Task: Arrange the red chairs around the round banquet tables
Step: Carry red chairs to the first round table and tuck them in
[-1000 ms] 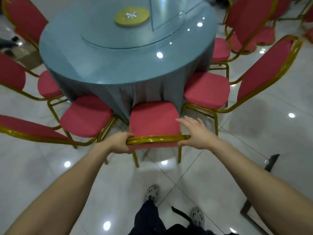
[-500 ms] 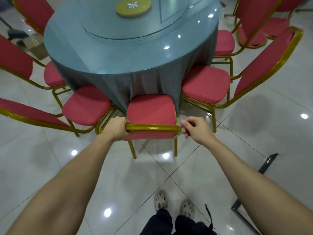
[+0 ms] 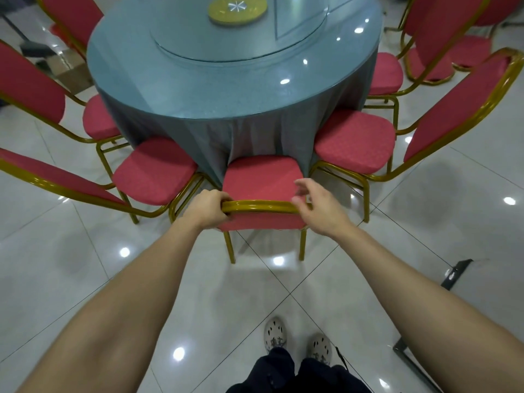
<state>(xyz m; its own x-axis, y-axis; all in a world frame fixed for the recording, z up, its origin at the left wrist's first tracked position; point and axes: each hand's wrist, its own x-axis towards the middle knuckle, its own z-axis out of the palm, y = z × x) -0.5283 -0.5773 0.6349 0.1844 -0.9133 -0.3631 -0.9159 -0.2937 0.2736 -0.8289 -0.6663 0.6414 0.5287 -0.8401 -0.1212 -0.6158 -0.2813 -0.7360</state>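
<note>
Since half a second ago the right hand (image 3: 320, 207) has let go of the gold top rail (image 3: 259, 206) of the middle red chair (image 3: 262, 178). Its fingers, then curled round the rail's right end, are now apart and loosely bent over the seat, gripping nothing. Whether the palm touches the rail I cannot tell.

At the far left, an outer red chair (image 3: 99, 117) stands with its seat just beside the grey tablecloth (image 3: 255, 134). Next to it, an inner left red chair (image 3: 154, 170) is angled in, its seat close to the cloth. The left hand (image 3: 208, 209) is still clamped on the left end of the top rail, fingers wrapped round the gold tube.

The middle red chair stands upright on the tiled floor (image 3: 85, 279), directly ahead of the person. The front edge of its seat is tucked against the hanging cloth of the round desk (image 3: 226, 89). On the desk lies a glass turntable (image 3: 226, 43) with a yellow disc (image 3: 237, 9) at its hub.

To the right, a right red chair (image 3: 354, 140) has its seat near the cloth and its backrest leaning outward. Beyond it another red chair (image 3: 385, 73) also sits at the desk's edge, and more red chairs (image 3: 442, 29) crowd the top right corner, well apart from the desk. Low in the view are the person's two shoes (image 3: 275, 333), with a dark metal piece (image 3: 456, 273) on the floor further right.
</note>
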